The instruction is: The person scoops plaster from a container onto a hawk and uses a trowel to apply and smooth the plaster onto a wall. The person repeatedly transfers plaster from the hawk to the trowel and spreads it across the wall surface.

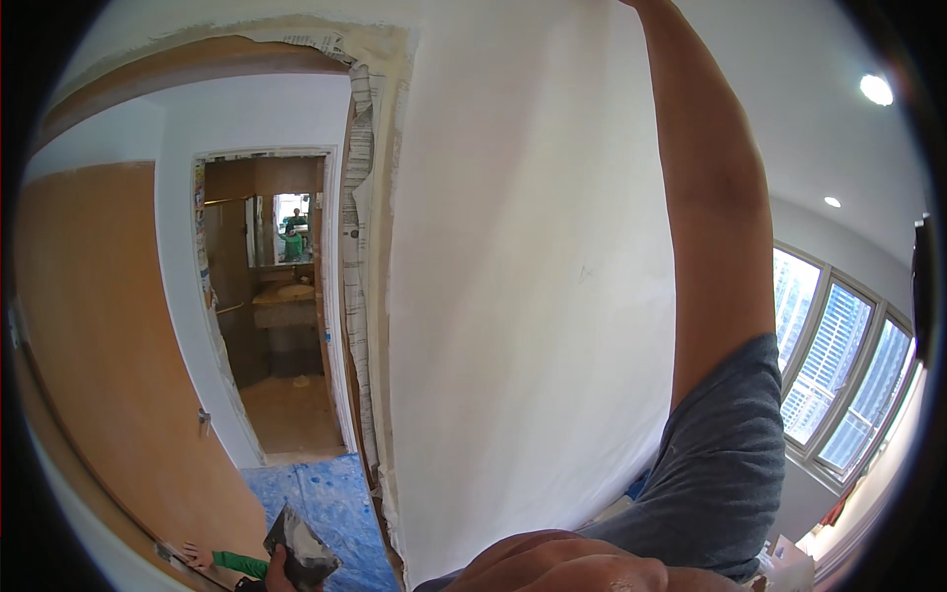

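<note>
With the left hand closed round a paste-smeared plate, reaching up the wall seems in hand (right hand unseen, grip untellable), calling next for steadiness.

Windows, ceiling lights, distant mirror.

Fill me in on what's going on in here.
The person wearing the camera has the right arm raised beside the white wall; that hand is beyond the top edge. What looks like their left hand holds a dark flat plate smeared with whitish paste. Beyond it, a co-worker's green-sleeved hand reaches out by the wooden door. Printed paper lines the door frame, and blue sheeting covers the floor there.
</note>
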